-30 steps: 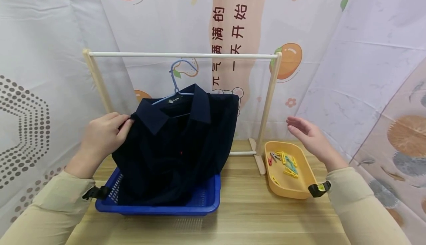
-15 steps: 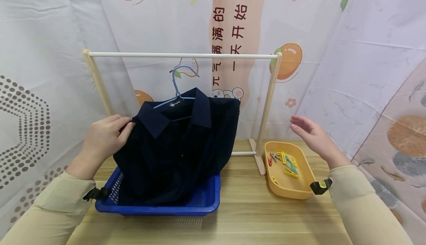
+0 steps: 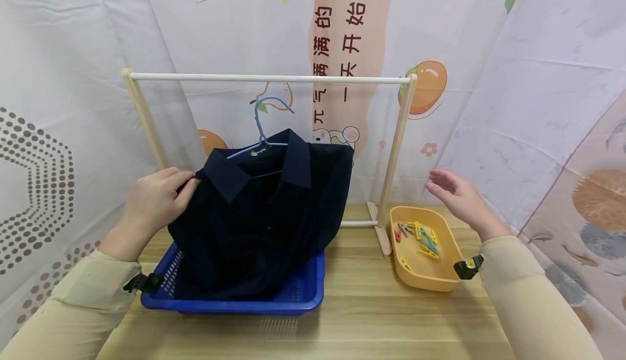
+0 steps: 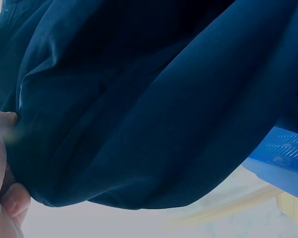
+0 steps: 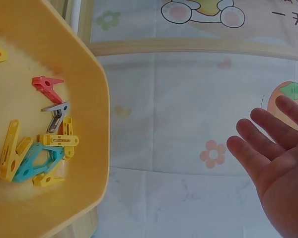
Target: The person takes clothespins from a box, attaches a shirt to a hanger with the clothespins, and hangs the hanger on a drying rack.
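Observation:
A dark navy collared shirt (image 3: pixel 254 229) hangs on a light blue hanger (image 3: pixel 261 123), its lower part bunched in a blue plastic basket (image 3: pixel 235 306). My left hand (image 3: pixel 155 199) pinches the shirt at its left shoulder. In the left wrist view, fingertips (image 4: pixel 16 199) meet the dark cloth (image 4: pixel 139 124) at the left edge. The hanger's hook stands free, below the rack's bar. My right hand (image 3: pixel 455 197) is held in the air right of the rack, holding nothing, above a yellow tray (image 3: pixel 406 279). Its fingers (image 5: pixel 258 141) look extended in the right wrist view.
Behind the shirt stands a rack with a white bar (image 3: pixel 274 78) and wooden posts (image 3: pixel 397 142). Several clothespins (image 3: pixel 425 240), yellow, teal, red and grey, lie in the tray. Printed curtains (image 3: pixel 235 23) close off the back and sides of the wooden table (image 3: pixel 357 305).
The shirt and hanger have sunk slightly, with the left hand still pinching the shoulder. My right hand has shifted a little to the right. The whole head view has tilted slightly.

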Available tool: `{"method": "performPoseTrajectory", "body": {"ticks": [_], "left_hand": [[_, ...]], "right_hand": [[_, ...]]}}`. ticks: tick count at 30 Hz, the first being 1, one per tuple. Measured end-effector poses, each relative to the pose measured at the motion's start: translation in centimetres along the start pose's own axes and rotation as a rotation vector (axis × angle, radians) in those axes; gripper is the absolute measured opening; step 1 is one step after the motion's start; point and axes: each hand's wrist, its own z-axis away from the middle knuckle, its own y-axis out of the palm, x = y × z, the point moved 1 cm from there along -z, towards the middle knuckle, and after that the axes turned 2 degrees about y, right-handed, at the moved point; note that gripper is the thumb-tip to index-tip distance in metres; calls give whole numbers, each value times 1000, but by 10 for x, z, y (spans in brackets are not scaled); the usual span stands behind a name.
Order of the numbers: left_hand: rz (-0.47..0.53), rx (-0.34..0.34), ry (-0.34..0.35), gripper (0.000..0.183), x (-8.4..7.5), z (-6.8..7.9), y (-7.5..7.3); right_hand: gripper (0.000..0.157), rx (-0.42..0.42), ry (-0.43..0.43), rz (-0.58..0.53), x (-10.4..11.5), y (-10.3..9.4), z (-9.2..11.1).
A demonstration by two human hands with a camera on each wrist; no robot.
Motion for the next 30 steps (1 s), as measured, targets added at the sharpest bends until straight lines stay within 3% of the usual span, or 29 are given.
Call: {"method": "performPoseTrajectory", "body": {"ticks": [19,30], "left_hand": [[5,4,10,16,2,-1,5],[12,-10,26,17,4,3,4]], "right_hand": [[66,20,65,-18,-29,18,-14],[69,41,90,36,-49,28,-18]]}}
